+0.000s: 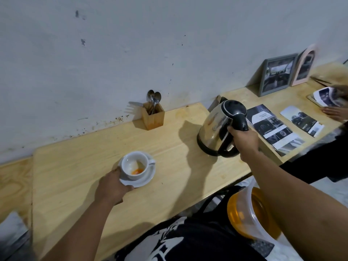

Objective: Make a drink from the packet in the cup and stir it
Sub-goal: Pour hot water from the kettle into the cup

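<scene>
Head view looks down on a pale wooden table (169,144) against a stained white wall. The left hand (111,187) has its fingers (128,188) closed on the near rim of a white saucer (140,180), thumb by the cup's side. The white cup (134,164) stands on that saucer, handle to the right, with orange powder (137,171) in its bottom and some white powder beside it. The right hand (243,141) has its fingers wrapped round the black handle of a steel kettle (214,129), which is well right of the cup; whether its base touches the table I cannot tell. Behind, near the wall, a wooden holder (153,117) keeps spoons and a fork upright. Leaflets (273,127) lie right of the kettle, and two picture frames (276,74) lean on the wall. Another person's hand (334,113) rests at the far right edge.
</scene>
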